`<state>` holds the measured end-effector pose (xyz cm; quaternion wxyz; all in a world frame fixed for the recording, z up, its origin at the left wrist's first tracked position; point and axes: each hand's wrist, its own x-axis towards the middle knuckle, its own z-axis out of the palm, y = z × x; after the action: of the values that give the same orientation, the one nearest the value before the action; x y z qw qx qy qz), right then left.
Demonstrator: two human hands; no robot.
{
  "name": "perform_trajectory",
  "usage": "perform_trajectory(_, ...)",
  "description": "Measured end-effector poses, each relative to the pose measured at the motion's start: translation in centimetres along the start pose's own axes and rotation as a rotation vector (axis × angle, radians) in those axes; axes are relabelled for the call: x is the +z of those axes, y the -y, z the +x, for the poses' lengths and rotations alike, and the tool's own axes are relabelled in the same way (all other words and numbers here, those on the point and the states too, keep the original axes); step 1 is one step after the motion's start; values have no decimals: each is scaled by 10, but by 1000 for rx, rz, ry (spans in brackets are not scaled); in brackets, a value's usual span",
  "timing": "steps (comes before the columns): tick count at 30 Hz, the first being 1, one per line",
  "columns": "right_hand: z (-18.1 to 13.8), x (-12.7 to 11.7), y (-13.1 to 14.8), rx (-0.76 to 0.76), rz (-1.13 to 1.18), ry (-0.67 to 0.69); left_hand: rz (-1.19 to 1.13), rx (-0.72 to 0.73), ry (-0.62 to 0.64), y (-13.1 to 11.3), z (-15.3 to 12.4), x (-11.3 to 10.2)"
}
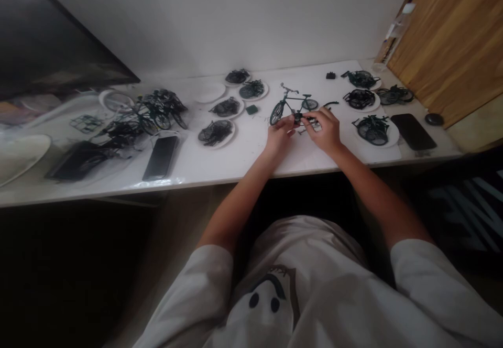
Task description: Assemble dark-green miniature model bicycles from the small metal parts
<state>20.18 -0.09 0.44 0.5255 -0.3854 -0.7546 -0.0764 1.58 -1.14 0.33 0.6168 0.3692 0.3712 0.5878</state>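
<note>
A small dark green model bicycle (293, 105) stands upright on the white table (236, 156), its front wheel to the left. My left hand (280, 134) pinches the bicycle near its pedals, just below the frame. My right hand (324, 129) is closed on a small part held against the same spot, by the rear wheel. What that part is stays hidden by my fingers.
White plates with dark bicycle parts (217, 132) lie to the left, back (253, 89) and right (373, 129). Finished model bicycles (155, 109) are heaped at the far left. Two black phones (161, 157) (412, 131) lie flat. A wooden panel (451, 33) stands at right.
</note>
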Motion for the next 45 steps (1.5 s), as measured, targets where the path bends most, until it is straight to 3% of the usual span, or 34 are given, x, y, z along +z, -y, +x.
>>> perform_trajectory(25, -1, 1, 2, -2, -54, 30, 128, 4, -1, 1, -1, -1)
perform_trajectory(45, 0, 1, 1, 46, -29, 57, 85, 20, -3, 4, 2, -1)
